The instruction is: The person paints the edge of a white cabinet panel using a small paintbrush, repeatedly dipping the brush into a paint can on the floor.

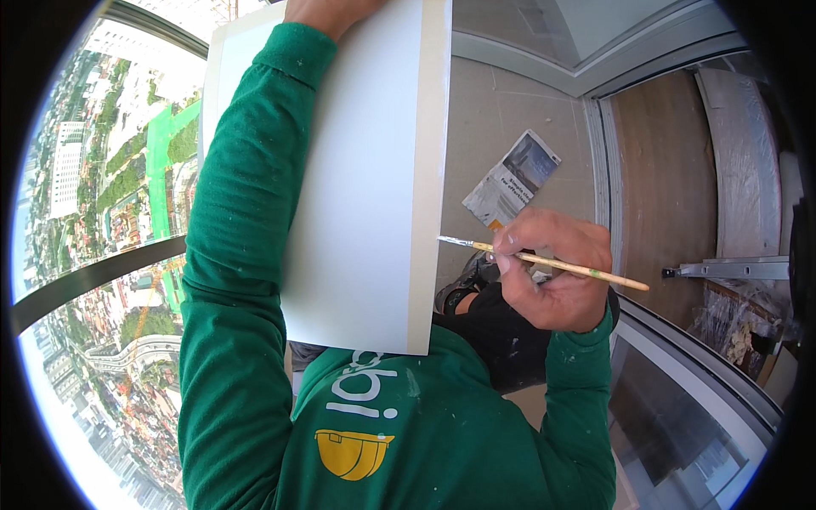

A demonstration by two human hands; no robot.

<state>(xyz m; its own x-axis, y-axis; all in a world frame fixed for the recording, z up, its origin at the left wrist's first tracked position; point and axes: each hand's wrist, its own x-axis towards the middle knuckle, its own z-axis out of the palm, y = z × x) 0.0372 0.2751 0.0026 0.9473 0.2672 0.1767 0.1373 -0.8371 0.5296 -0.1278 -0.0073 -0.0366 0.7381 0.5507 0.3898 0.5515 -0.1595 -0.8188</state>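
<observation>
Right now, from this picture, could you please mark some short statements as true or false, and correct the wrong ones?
1. The right hand holds a thin paintbrush beside the white panel. True.
2. The paintbrush's tip is at the panel's left edge. False: it is at the right edge.
3. The picture's top edge cuts off the left hand. True.
4. Both forearms are bare. False: green sleeves cover them.
5. A printed sheet lies on the floor. True.

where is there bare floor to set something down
Bare tile shows above the leaflet, between the white board and door track; a strip of brown flooring shows just right of that track. It's crowded below the leaflet, with the right hand, paintbrush and shoe.
</observation>
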